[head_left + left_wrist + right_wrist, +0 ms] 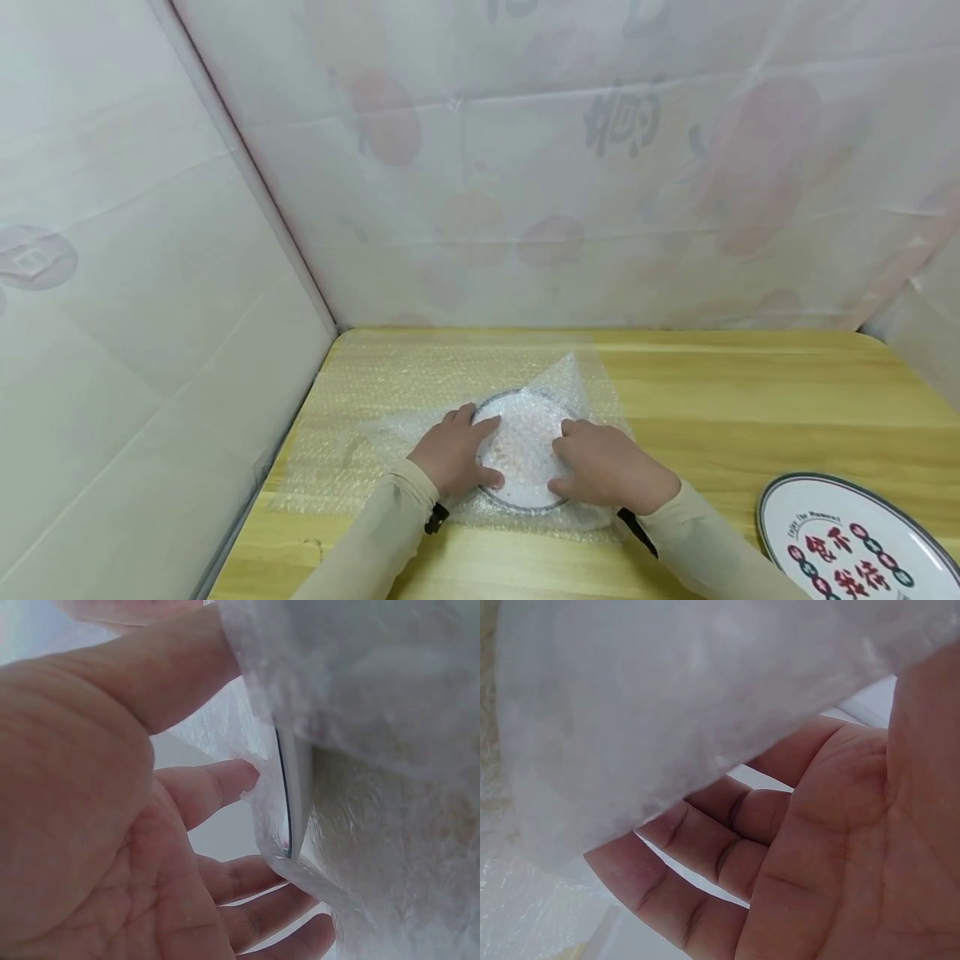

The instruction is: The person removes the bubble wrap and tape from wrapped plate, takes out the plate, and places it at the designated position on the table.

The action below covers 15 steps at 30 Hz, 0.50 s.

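Observation:
A white plate (522,497) with a dark patterned rim lies on a sheet of bubble wrap (337,450), with folded parts of the wrap over its face. At the plate's left edge, my left hand (453,450) grips the wrap with thumb and fingers. The plate's thin dark-lined rim (285,795) shows between layers of wrap in the left wrist view. My right hand (607,467) is at the right edge, its fingers bent against the bubble wrap (630,712) and its thumb near the lower rim. Wrap hides most of the plate in the right wrist view.
A larger white oval plate (847,508) with a dark rim and red lettering sits at the table's right front. The wooden table (750,375) meets a cloth-covered wall (480,192) at the back and another (150,333) on the left.

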Tool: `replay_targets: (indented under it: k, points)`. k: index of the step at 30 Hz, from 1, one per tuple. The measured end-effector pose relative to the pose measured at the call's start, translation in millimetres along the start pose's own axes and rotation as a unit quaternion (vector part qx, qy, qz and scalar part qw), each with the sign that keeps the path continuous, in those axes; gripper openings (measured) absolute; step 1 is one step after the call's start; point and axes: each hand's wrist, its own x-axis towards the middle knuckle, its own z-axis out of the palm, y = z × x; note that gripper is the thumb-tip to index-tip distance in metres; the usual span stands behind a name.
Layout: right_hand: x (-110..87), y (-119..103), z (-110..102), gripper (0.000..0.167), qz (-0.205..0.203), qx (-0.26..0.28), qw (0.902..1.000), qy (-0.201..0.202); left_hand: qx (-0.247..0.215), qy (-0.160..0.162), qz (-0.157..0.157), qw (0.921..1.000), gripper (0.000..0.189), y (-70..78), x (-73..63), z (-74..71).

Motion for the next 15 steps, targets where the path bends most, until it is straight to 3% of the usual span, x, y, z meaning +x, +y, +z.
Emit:
replay_targets:
  k: [15]
  points:
    - [5.1, -0.4, -4.3, 0.028, 0.002, 0.014, 0.9999, 0.001, -0.021, -0.001, -0.016, 0.9997, 0.087, -2.5, 3.4, 1.0]
